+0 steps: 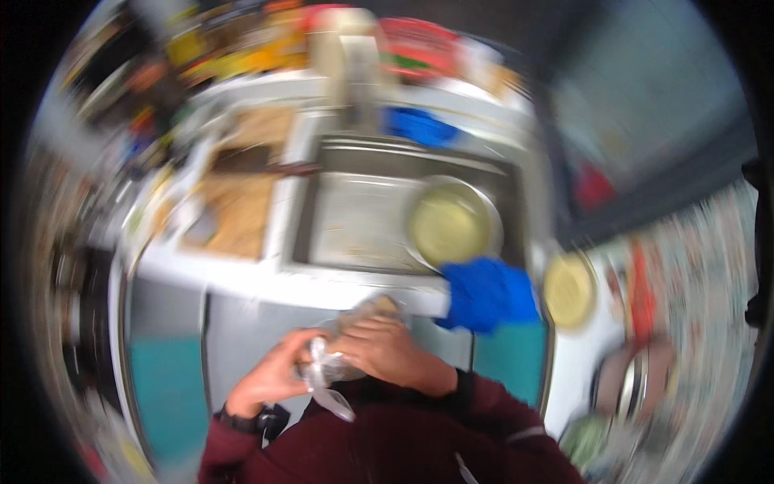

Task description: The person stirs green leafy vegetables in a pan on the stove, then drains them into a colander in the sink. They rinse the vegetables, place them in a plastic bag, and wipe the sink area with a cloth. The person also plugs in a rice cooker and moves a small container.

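Note:
Close to my body, in front of the counter, both hands are on a see-through plastic bag (328,363). My left hand (275,372) grips its left side near the top, with the thumb and fingers around the plastic. My right hand (390,354) lies over the bag's right side, fingers curled down onto it. A whitish strip of the bag (331,404) hangs towards my dark red top. Something brownish (381,305) shows inside beyond my right fingers, too blurred to name.
Beyond my hands is a steel sink (363,206) holding a round basin (450,224). A blue cloth (490,293) drapes over the front edge. On the left, a cleaver (242,160) lies on a wooden cutting board (239,212). A yellowish round dish (568,290) stands right; a red basket (417,45) behind.

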